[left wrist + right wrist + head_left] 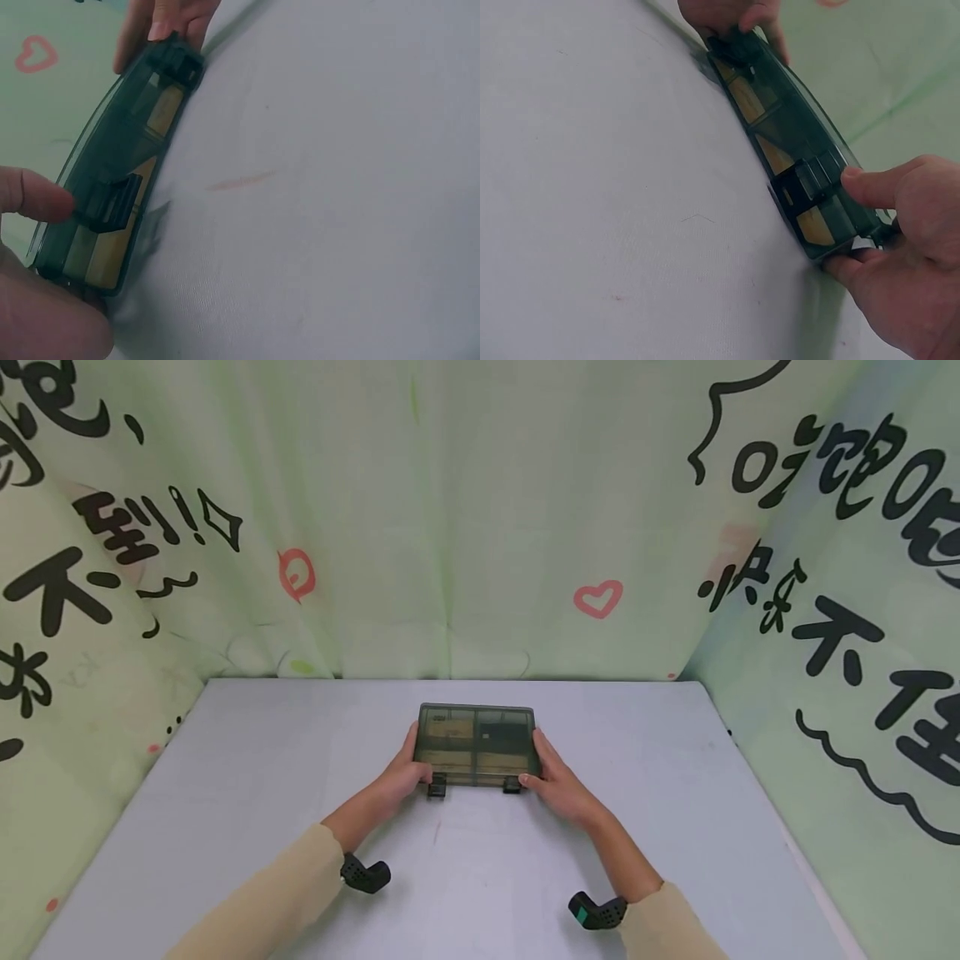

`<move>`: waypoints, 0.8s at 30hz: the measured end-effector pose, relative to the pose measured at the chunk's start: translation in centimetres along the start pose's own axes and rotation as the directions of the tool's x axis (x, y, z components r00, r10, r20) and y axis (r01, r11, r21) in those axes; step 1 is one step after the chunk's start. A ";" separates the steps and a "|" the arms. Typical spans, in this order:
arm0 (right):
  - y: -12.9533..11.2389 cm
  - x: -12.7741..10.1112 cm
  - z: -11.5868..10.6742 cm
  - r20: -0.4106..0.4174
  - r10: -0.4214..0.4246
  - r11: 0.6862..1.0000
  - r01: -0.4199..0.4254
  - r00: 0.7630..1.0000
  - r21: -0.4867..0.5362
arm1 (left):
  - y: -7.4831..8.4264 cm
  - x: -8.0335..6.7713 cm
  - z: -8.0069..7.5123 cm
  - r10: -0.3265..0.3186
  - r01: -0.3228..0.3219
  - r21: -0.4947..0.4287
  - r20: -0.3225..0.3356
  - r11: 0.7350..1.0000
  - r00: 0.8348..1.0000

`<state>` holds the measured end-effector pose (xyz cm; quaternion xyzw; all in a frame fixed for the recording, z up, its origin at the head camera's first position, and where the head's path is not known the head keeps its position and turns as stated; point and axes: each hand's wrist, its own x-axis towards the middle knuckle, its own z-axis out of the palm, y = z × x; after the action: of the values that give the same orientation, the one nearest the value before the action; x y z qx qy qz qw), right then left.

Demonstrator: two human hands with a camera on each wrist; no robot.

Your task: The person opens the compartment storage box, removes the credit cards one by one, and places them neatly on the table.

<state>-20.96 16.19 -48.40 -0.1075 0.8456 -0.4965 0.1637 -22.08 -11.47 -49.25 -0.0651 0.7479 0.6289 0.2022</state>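
Note:
A dark translucent green plastic storage box point(475, 747) is held at the far middle of the table, its long side facing me. My left hand point(402, 777) grips its left end, thumb on the front edge beside one black latch point(437, 787). At the opposite end, my right hand point(558, 781) holds the box with its thumb near the other latch point(512, 784). Both latches stick out from the front side. Through the lid, dividers, tan pieces and a darker area show. Fingers of the right hand point(915, 255) reach under the box's corner in the right wrist view.
A white-covered table point(480, 877) lies beneath the hands. Pale green printed curtains point(450, 527) hang behind it and along both sides. Each wrist wears a black camera device, one on the left point(365, 874) and one on the right point(597, 912).

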 end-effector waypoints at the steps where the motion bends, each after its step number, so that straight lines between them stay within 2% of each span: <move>1: 0.0 0.0 0.0 0.002 0.001 1.000 -0.001 1.000 -0.003 | 0.0 0.0 -0.2 -0.007 0.007 0.003 0.007 1.000 1.000; 4: 0.0 0.1 -0.1 0.004 0.004 1.000 -0.004 1.000 -0.025 | 0.0 0.1 -0.6 -0.007 0.006 0.030 0.023 1.000 1.000; 10: -0.1 0.0 -0.6 -0.011 0.033 0.998 -0.034 0.999 -0.052 | 0.1 0.0 -1.1 0.077 -0.083 0.093 0.065 0.992 0.995; 15: 0.1 -0.4 -1.1 -0.022 0.021 0.998 -0.023 1.000 -0.064 | -0.2 -0.1 -1.6 0.125 -0.133 0.092 0.089 0.987 0.988; 24: 0.5 -0.6 -1.5 -0.055 -0.016 0.992 0.009 0.998 -0.125 | -0.5 -0.1 -2.0 0.128 -0.136 0.094 0.089 0.986 0.988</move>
<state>-21.01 17.86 -48.08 -0.1088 0.8785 -0.4466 0.1302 -22.27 -13.51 -49.40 0.0209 0.7719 0.6051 0.1938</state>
